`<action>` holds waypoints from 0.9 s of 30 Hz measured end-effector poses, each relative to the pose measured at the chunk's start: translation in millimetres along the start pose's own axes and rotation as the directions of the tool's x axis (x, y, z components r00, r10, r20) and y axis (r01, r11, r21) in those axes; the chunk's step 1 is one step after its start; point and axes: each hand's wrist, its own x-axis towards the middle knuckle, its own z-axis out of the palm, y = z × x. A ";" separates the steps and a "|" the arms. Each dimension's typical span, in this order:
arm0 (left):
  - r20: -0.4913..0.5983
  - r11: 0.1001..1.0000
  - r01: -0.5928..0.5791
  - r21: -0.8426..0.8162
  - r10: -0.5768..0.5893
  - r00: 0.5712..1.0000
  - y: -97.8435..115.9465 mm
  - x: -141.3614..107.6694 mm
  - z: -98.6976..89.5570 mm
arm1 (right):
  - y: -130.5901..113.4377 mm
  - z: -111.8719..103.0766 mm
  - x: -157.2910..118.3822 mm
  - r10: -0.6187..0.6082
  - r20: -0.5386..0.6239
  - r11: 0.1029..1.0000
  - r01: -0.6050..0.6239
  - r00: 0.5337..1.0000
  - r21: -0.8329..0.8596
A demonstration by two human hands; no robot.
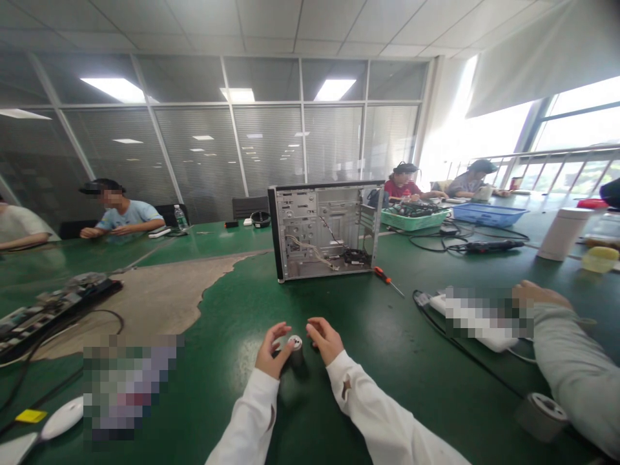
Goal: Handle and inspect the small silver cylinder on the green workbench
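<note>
My left hand (272, 352) is beside a small grey cylinder (297, 354) with a pale, holed top, standing upright on the green table (232, 413). Its fingers are curved and apart, and the thumb tip overlaps the cylinder's near edge; whether it presses on it I cannot tell. On the other side, my right hand (326, 340) hovers with fingers loosely bent and nothing between them, a little apart from the cylinder. Beyond both hands stands an opened computer case (324, 229), its side off, cables and a black part inside. A red-handled screwdriver (387, 281) lies at its right corner.
A co-worker's sleeve (576, 368) reaches in at right, near a white power strip (477, 323) and a larger grey cylinder (541, 416). Green and blue baskets (416, 221) (489, 214) stand behind. Electronics (58, 310) lie at left. Several people sit around the table.
</note>
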 end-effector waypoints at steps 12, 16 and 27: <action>-0.278 0.842 0.211 -0.497 -0.385 0.880 -8.7 20.9 -30.2 | 5.7 -3.0 10.2 0.088 -0.119 0.975 -0.062 0.989 0.213; -0.273 0.857 0.215 -0.468 -0.371 0.887 -8.5 19.8 -28.7 | 7.7 0.9 9.2 0.067 -0.123 0.980 -0.042 0.990 0.195; 0.049 0.973 0.091 -0.214 -0.083 0.995 -6.6 9.6 -15.0 | -11.0 1.2 -4.1 -0.191 0.029 0.980 0.189 0.981 0.060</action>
